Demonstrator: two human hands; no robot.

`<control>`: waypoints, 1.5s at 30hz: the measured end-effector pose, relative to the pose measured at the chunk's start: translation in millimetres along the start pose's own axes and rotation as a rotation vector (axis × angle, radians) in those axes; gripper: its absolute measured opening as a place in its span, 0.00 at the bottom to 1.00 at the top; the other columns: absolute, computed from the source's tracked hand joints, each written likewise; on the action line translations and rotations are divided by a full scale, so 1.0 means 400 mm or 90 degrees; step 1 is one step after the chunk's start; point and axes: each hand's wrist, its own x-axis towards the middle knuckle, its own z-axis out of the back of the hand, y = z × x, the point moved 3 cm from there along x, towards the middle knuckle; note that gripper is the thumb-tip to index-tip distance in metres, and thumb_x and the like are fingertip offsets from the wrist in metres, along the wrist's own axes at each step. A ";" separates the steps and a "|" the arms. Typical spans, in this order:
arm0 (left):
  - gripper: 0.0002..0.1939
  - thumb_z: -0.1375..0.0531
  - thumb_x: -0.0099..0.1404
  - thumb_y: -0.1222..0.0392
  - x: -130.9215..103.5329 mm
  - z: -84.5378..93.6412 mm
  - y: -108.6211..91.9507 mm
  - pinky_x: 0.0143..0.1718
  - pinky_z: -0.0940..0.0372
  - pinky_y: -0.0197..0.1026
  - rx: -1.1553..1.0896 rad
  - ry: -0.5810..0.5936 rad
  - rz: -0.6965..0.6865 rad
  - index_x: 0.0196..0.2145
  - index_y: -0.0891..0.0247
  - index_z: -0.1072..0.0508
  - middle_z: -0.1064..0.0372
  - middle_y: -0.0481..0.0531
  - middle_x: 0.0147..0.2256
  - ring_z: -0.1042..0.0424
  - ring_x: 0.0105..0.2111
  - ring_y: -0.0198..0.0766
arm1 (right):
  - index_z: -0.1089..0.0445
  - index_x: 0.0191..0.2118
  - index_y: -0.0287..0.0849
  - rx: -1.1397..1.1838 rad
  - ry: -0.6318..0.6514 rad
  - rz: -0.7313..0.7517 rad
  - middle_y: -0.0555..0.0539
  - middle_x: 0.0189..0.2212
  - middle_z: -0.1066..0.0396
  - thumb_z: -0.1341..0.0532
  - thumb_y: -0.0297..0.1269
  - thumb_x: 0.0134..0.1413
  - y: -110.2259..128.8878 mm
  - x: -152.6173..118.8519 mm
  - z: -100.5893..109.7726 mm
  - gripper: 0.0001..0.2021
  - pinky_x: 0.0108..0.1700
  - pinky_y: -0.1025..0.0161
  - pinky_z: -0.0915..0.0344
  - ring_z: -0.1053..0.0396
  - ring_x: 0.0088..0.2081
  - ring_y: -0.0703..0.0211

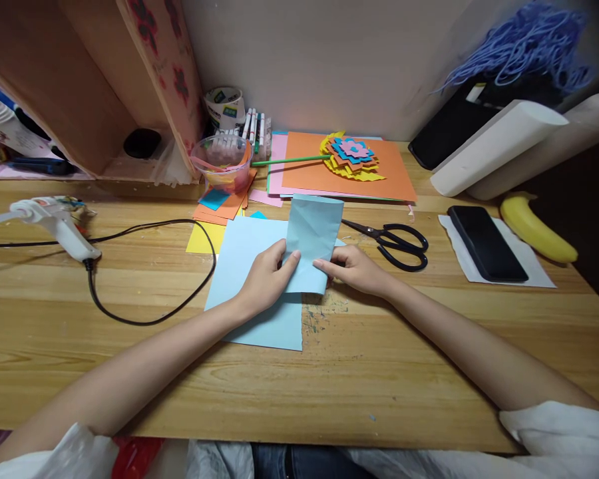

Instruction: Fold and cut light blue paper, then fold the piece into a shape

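Observation:
Between my two hands I hold a folded piece of light blue paper [315,226], raised a little above the table. My left hand [269,274] pinches its left edge, the thumb lying on the front face. The lower right side is gripped by my right hand [353,267], thumb in front and fingers behind, partly hidden. Beneath them a larger light blue sheet [259,326] lies flat on the wooden table [359,372]. Black-handled scissors [394,243] rest just beyond my right hand, blades pointing left.
A hot glue gun [62,226] with a looping black cord stands left. Behind are a plastic tub [224,166] of scraps, markers [254,130], orange paper [299,173] and a layered paper flower [352,156]. A phone [486,243] and banana [536,226] lie right.

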 end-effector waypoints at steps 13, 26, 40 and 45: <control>0.13 0.51 0.65 0.52 0.000 -0.002 -0.003 0.27 0.45 0.35 0.016 0.017 0.003 0.30 0.64 0.37 0.41 0.46 0.26 0.42 0.27 0.33 | 0.35 0.20 0.38 -0.006 0.001 0.021 0.51 0.18 0.36 0.44 0.47 0.53 -0.003 0.003 0.000 0.18 0.24 0.67 0.47 0.40 0.21 0.66; 0.12 0.50 0.64 0.53 -0.002 -0.004 -0.012 0.29 0.43 0.37 0.016 0.028 0.000 0.31 0.64 0.34 0.34 0.49 0.29 0.38 0.29 0.36 | 0.33 0.25 0.38 -0.014 0.008 0.018 0.49 0.23 0.35 0.47 0.51 0.54 -0.015 0.003 -0.001 0.20 0.28 0.66 0.43 0.39 0.25 0.63; 0.12 0.52 0.65 0.54 -0.001 -0.006 -0.009 0.26 0.48 0.35 0.086 0.054 -0.021 0.28 0.63 0.38 0.42 0.46 0.24 0.44 0.25 0.32 | 0.30 0.30 0.38 -0.004 0.007 0.031 0.47 0.29 0.30 0.46 0.50 0.54 -0.013 0.004 0.000 0.19 0.33 0.65 0.38 0.35 0.31 0.59; 0.12 0.53 0.65 0.54 -0.002 -0.006 -0.013 0.26 0.49 0.35 0.123 0.065 -0.026 0.27 0.63 0.41 0.44 0.45 0.23 0.45 0.25 0.32 | 0.30 0.30 0.38 0.021 0.009 0.030 0.47 0.30 0.30 0.46 0.48 0.54 -0.008 0.002 -0.001 0.17 0.33 0.64 0.37 0.34 0.31 0.59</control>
